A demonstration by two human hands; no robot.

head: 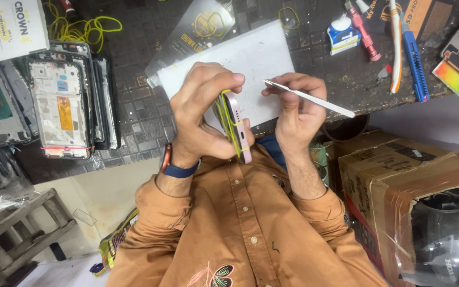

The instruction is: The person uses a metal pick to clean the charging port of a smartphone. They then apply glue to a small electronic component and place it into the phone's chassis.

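An orange button-up shirt (245, 228) fills the bottom of the view, closest of all. Above it, the left hand (203, 114) is wrapped tight around a pale pink phone (235, 125) held on its edge, with thin yellow rubber bands (228, 119) stretched around it. The phone is up in the air, just over the near edge of the dark tabletop (144, 114) and a flat white sheet (251, 58). The right hand (296, 106) pinches a thin flat silver metal tool (309, 98), and its tip is close to the phone's top edge. I think the tool could slip and scratch the phone if pushed too hard. The phone could also drop, because only fingers hold it. A stack of opened phone frames (62, 106) lies on the left. A brown cardboard box (399, 175) sits on the right.
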